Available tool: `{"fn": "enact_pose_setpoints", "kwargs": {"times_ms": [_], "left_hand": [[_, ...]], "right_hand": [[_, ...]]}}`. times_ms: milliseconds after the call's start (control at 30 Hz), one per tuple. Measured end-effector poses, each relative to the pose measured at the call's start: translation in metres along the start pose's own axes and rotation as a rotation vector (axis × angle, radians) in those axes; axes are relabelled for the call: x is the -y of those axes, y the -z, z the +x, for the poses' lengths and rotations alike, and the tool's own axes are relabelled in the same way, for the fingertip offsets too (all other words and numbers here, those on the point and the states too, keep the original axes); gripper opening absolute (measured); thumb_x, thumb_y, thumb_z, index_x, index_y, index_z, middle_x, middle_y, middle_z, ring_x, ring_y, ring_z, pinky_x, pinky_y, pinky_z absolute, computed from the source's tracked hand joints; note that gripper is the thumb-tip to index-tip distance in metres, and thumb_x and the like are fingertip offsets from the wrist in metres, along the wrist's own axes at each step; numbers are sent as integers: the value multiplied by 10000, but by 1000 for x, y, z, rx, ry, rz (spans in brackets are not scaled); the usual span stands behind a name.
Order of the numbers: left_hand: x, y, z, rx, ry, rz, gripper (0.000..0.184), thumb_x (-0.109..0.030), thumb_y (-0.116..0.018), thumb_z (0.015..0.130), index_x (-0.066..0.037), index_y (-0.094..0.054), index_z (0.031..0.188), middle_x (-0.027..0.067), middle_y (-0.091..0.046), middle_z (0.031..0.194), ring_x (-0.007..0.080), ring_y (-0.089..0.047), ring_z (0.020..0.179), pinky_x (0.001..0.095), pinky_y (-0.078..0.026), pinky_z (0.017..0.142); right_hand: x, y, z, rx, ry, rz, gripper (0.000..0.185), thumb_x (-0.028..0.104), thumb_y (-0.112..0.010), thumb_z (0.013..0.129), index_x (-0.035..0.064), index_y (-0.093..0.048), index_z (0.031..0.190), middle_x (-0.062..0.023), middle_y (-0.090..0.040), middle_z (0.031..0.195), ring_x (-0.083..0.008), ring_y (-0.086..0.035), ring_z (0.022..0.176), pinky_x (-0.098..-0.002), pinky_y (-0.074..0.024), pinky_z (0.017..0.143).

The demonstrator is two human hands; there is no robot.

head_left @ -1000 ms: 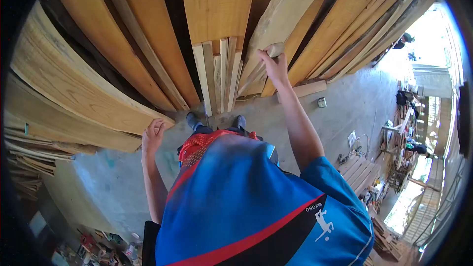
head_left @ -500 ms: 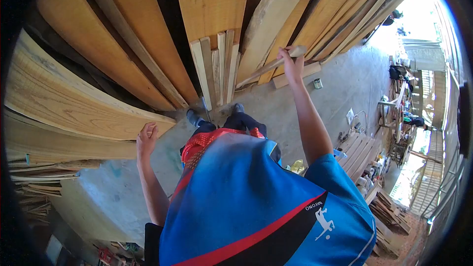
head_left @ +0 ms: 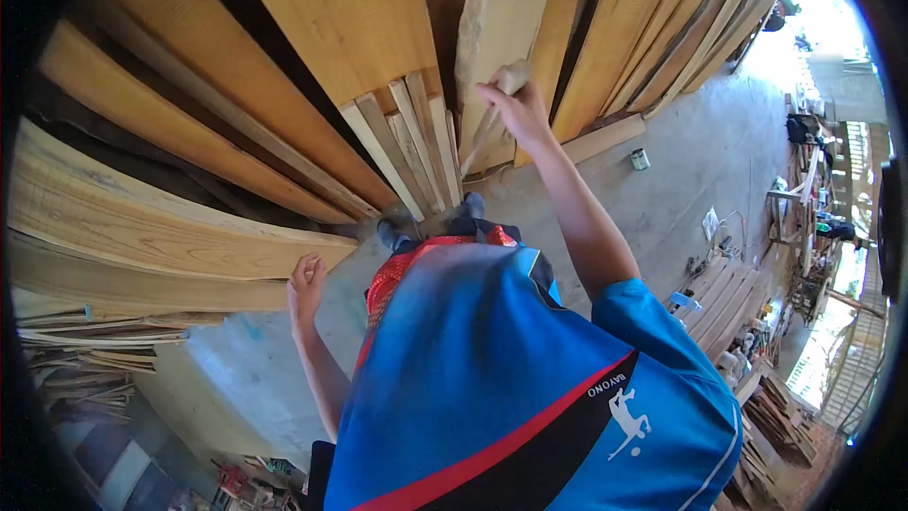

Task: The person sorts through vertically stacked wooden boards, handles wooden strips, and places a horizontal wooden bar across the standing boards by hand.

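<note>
My right hand [head_left: 518, 112] is wrapped round a narrow wooden stick [head_left: 485, 139] near its thick upper end. The stick slants down to a lower end near the floor, beside a group of short light strips [head_left: 401, 147]. These strips stand leaning against a wide orange-brown board [head_left: 350, 19]. Behind my right hand leans a pale board with a rough bark edge [head_left: 506, 0]. My left hand [head_left: 305, 289] hangs with its fingers loosely bent and nothing visible in it. It is close to the end of a large grained plank [head_left: 180, 227] on the left.
More tall boards [head_left: 624, 28] lean in a row to the right, above a low wooden piece [head_left: 605, 139]. A small can [head_left: 640, 159] stands on the concrete floor [head_left: 700, 132]. Planks [head_left: 724, 298] and a cluttered bench lie farther right. Thin strips [head_left: 95, 331] are stacked at left.
My right hand has moved left and slightly up with the stick, which now stands steeper beside the short strips. The whole view has shifted and my left hand sits a little lower.
</note>
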State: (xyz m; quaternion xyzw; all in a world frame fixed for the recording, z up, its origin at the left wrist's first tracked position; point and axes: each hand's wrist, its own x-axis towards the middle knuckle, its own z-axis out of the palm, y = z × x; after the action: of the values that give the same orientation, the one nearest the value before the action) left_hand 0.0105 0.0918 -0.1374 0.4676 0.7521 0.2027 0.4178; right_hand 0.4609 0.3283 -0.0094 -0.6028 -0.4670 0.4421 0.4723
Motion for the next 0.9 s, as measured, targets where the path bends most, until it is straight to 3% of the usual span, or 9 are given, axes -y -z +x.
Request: {"fn": "enact_pose_setpoints", "kwargs": {"times_ms": [100, 300, 533, 633, 733, 800, 900], "left_hand": [[-32, -32, -19, 9, -15, -25, 290, -271, -627, 951, -86, -648, 1173, 105, -717, 897, 189, -677, 716, 326, -528, 685], [-71, -88, -53, -15, 25, -51, 283, -249, -626, 954, -71, -633, 1174, 99, -710, 872, 180, -670, 678, 318, -526, 668], [-74, -115, -95, -103, 121, -48, 299, -264, -631, 948, -88, -632, 1191, 100, -719, 870, 186, -695, 690, 324, -525, 649], [-90, -124, -120, -128, 218, -35, 299, -269, -629, 945, -98, -633, 1190, 102, -724, 879, 187, -696, 695, 326, -527, 654], [-96, -127, -134, -146, 246, -46, 301, -271, -620, 948, -96, -633, 1193, 104, -726, 890, 188, -697, 709, 328, -525, 657], [-98, -130, -136, -147, 251, -59, 301, -268, -611, 951, -93, -633, 1196, 105, -726, 901, 187, -697, 717, 329, -522, 658], [-109, -126, -140, -153, 288, -65, 302, -261, -599, 955, -90, -632, 1201, 107, -727, 921, 186, -694, 722, 329, -517, 659]], "right_hand": [[6, 21, 6, 129, 19, -148, 256, 238, -724, 851, 20, -632, 754, -19, -614, 657, -98, -563, 638, -287, -430, 586], [-28, 73, 24, -53, 30, -141, 249, 181, -698, 879, 33, -609, 701, 5, -572, 598, -81, -552, 581, -273, -397, 530], [-40, 111, 43, -191, 94, -163, 335, 222, -705, 909, 26, -573, 672, 42, -524, 584, -49, -482, 559, -263, -358, 492], [-45, 114, 47, -162, 1, -187, 213, 212, -697, 897, 7, -665, 853, -49, -663, 711, -103, -584, 659, -305, -461, 593], [-40, 103, 36, -36, 53, -105, 215, 226, -707, 886, 17, -670, 855, -68, -682, 732, -112, -601, 688, -318, -472, 608], [-36, 90, 26, 22, 84, -123, 249, 241, -723, 906, -2, -671, 887, -19, -648, 712, -73, -539, 625, -278, -435, 548], [-41, 70, 24, 80, 72, -74, 267, 252, -738, 894, -6, -670, 910, -40, -669, 755, -90, -570, 704, -283, -457, 623]]}}
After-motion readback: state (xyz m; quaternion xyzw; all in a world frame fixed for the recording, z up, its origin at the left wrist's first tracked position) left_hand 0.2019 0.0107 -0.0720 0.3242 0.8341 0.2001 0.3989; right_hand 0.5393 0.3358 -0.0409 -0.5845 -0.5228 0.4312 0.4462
